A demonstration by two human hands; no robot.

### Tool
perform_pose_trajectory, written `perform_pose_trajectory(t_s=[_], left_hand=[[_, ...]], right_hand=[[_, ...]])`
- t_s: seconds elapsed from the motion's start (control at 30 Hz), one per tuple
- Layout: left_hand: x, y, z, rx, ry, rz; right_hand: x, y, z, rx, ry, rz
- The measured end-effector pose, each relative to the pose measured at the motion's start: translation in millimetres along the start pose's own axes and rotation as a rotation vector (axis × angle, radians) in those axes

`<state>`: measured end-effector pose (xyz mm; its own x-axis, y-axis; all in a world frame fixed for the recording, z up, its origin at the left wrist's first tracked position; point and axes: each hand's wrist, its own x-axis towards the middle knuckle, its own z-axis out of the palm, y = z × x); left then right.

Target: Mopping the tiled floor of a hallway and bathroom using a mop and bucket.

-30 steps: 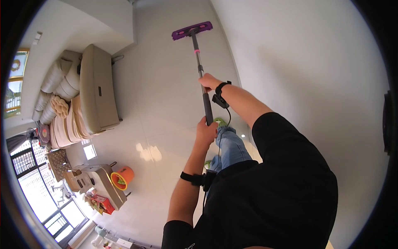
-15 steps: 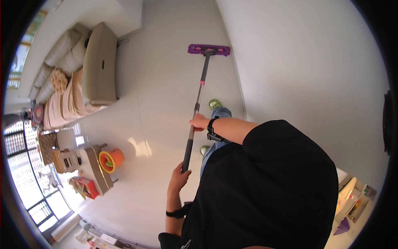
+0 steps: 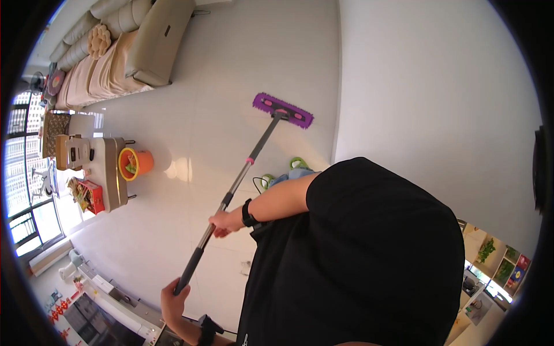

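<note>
A flat mop with a purple fringed pad lies on the pale glossy floor, its pole slanting down and left towards me. My left hand is closed round the top end of the dark grip. Farther down the pole, my right hand is closed on the metal shaft. The mop head stands a little way off the wall's foot, beyond my feet in green slippers. Black straps sit on both wrists.
A white wall rises along the right. At the far left stands a beige sofa. Below it are an orange bucket beside a low table and a red box. A long cabinet runs along the lower left.
The mop head has come nearer and turned aslant, away from the wall. Both hands have swung left and closer with the pole. My view has turned, shifting the sofa and bucket up and left.
</note>
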<state>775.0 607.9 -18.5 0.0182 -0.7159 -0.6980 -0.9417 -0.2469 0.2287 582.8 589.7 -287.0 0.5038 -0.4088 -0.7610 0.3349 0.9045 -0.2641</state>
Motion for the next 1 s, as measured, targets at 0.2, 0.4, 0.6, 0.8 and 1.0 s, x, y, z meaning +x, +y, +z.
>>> perform_pose_trajectory(t_s=[0.2, 0.4, 0.6, 0.8, 1.0], left_hand=[[55, 81, 77, -0.131, -0.101, 0.146], [109, 209, 209, -0.266, -0.248, 0.341], [96, 267, 319, -0.156, -0.112, 0.516], [49, 198, 322, -0.074, -0.136, 0.483], [-44, 12, 318, -0.126, -0.091, 0.338]], right_hand=[[12, -19, -115, 0.131, 0.449, -0.327], [-33, -57, -297, 0.138, 0.816, -0.616], [-100, -51, -385, -0.011, 0.970, -0.545], [-110, 5, -341, -0.171, 0.730, -0.276], [-31, 150, -253, -0.054, 0.336, 0.057]])
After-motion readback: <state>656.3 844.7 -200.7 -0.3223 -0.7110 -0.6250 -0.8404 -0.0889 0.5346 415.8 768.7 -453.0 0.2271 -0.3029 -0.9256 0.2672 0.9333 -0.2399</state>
